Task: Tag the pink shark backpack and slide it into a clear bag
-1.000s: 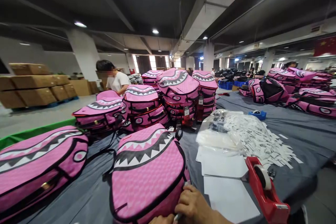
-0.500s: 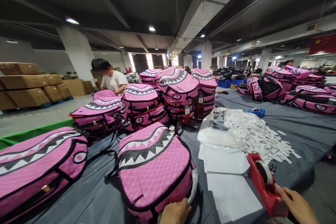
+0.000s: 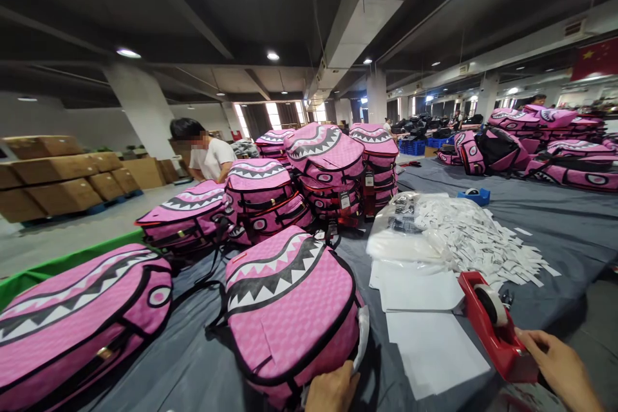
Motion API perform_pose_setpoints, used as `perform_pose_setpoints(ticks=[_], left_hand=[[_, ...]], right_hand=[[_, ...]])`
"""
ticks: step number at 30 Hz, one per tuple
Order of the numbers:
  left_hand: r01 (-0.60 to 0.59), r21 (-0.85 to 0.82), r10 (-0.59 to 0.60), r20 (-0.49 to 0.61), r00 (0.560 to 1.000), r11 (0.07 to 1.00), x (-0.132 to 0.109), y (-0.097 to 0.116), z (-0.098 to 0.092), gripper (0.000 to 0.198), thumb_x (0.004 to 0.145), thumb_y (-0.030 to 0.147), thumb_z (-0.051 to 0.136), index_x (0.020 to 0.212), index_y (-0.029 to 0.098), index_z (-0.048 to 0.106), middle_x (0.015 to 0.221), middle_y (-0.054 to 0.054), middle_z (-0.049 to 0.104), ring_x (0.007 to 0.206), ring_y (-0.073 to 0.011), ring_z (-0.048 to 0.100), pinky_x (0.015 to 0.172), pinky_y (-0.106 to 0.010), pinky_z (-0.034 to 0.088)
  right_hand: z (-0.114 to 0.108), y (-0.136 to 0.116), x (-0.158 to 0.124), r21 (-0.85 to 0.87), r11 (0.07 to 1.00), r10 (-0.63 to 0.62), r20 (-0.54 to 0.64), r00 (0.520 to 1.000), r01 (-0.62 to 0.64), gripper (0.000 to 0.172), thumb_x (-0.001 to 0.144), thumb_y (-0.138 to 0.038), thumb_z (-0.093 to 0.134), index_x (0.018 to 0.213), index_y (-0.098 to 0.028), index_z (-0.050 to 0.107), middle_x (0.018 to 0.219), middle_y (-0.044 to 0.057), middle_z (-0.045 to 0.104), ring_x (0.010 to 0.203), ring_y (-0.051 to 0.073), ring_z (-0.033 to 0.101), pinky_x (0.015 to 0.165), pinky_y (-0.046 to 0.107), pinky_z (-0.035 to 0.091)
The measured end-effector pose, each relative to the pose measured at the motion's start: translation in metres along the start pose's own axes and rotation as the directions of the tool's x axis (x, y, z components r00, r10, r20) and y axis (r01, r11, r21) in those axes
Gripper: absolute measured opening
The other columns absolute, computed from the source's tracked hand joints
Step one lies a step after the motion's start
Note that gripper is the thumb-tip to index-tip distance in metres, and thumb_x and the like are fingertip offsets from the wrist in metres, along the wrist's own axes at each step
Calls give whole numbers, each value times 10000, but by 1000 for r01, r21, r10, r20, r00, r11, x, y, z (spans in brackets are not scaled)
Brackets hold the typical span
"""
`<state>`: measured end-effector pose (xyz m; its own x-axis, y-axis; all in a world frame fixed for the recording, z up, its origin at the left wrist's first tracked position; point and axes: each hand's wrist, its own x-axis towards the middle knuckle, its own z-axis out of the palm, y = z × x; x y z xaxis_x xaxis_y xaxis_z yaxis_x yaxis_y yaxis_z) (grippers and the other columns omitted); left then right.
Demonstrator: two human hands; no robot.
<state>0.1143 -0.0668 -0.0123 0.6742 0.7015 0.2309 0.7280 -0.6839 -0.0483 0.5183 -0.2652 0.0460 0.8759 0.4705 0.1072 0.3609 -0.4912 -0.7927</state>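
Note:
A pink backpack with a black-and-white shark-teeth print lies in front of me, nearest to both hands. My left hand is closed at its lower right side, at the lower end of a white wrapped strip that curves along the bag's edge. To the right, my right hand has thumb and forefinger pinched at the near end of a red tape dispenser. Whatever sits between those fingertips is too small to make out. A white tape roll sits in the dispenser.
White sheets lie between backpack and dispenser. Beyond them are clear plastic bags, a heap of small white labels and a blue tape dispenser. Stacked backpacks stand behind; another backpack lies left. A person works across the table.
My view has shifted slightly, so table things appear a little farther right. Both hands keep their places at the backpack and the red dispenser. The person opposite has moved slightly.

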Motion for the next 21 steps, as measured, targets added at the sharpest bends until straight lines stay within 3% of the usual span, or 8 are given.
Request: perform_pose_setpoints(ticks=[3,6,8,10,13,15,17,21], left_hand=[[41,-28,-40,40,998,999,-2,1,-10,117,933,185,602,869,213,696,684,-8,716,671,-182,731,574,-195,475],[81,-79,-69,148,987,994,-1,4,-30,136,976,236,575,903,211,687,711,-3,722,706,-174,732,584,-204,427],[101,-101,-76,225,971,990,2,6,-44,160,1002,258,545,937,207,683,747,-11,731,741,-180,734,594,-221,396],[133,-118,-93,291,952,984,4,8,-56,176,1015,280,534,958,201,681,775,-22,738,778,-193,735,606,-240,366],[185,-160,-119,354,928,970,6,13,-72,205,1013,341,552,962,188,677,815,-36,745,831,-205,732,624,-259,327],[220,-185,-135,385,913,958,8,16,-81,233,996,388,581,945,184,679,844,-44,749,846,-204,725,624,-268,301],[262,-205,-159,415,896,943,11,17,-88,255,974,426,610,938,185,686,863,-50,752,840,-197,715,615,-272,276],[338,-258,-194,457,868,905,16,16,-91,258,935,442,662,935,186,691,842,-47,742,786,-171,677,595,-268,245]], right_hand=[[-4,5,-20,-25,997,-76,-121,990,74,513,593,-737,462,652,-251,615,725,134,683,692,332,634,666,455,483],[-1,11,-50,248,956,186,-93,978,-158,498,535,-694,600,711,-228,581,655,82,625,588,232,569,551,357,449],[13,7,-73,565,758,390,9,921,-326,521,442,-632,710,694,-214,528,615,27,541,550,147,489,474,263,393],[39,-8,-97,734,549,442,152,884,-401,606,369,-609,799,672,-205,465,615,-15,456,548,96,414,426,195,308],[87,-47,-135,672,480,259,505,823,-563,707,399,-674,863,677,-195,425,606,-39,396,524,69,351,408,173,235],[114,-76,-157,571,531,12,734,679,-626,680,574,-725,822,726,-191,429,589,-57,372,500,55,305,423,172,222],[138,-99,-170,538,624,-195,810,553,-567,654,689,-756,748,768,-192,428,568,-72,360,478,45,267,436,176,203],[180,-121,-173,611,721,-333,719,610,-325,678,703,-831,664,771,-194,442,575,-59,395,487,63,313,452,198,220]])
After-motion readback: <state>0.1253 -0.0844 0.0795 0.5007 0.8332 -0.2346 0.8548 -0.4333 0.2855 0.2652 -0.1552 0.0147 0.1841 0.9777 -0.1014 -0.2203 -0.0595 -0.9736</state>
